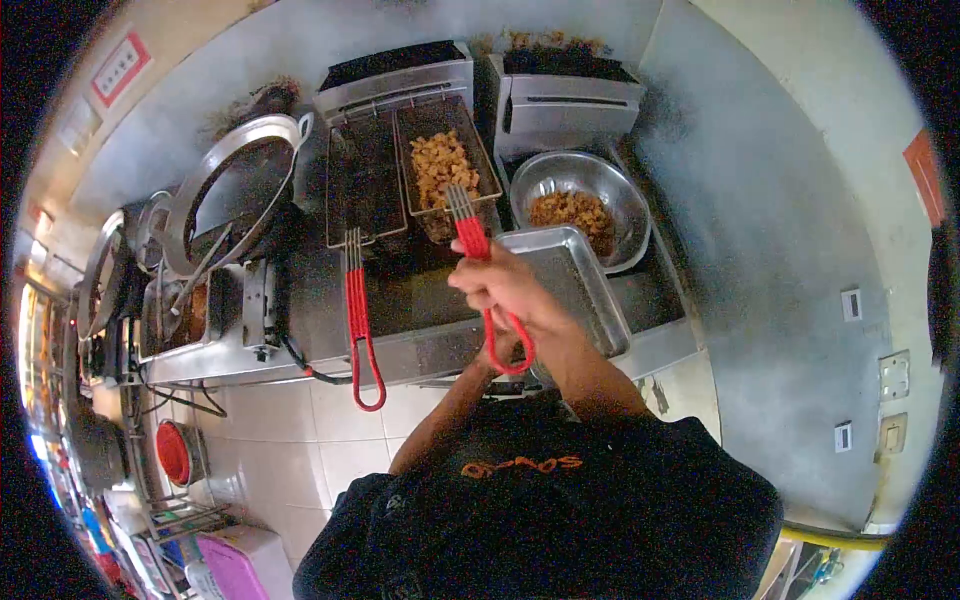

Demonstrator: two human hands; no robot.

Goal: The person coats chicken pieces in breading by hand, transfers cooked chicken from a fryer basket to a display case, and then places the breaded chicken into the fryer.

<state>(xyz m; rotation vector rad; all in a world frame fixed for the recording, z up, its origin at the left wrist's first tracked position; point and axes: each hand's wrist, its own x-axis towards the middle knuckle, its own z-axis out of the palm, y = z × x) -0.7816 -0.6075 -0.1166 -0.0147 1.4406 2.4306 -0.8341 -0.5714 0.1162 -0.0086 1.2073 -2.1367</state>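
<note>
My right hand (pixel 505 287) is closed round the red handle (pixel 472 240) of a wire fryer basket (pixel 492 185) that holds golden-brown fried pieces (pixel 441 168). My left hand (pixel 508 345) is lower down, by the looped end of the same handle and partly covered by my right arm; its fingers are hidden. On the left, a second basket (pixel 365 180) with a red handle (pixel 357 300) sits in the fryer, untouched. To the right, a steel bowl (pixel 628 205) holds browner fried pieces (pixel 572 216), and a metal tray (pixel 598 300) overlaps its near side.
A large two-handled wok (pixel 190 215) stands at the left, with a rectangular pan (pixel 165 330) of food below it. The counter's front edge (pixel 300 368) runs before me. A red basin (pixel 173 452) and a purple-lidded box (pixel 230 567) are at the lower left.
</note>
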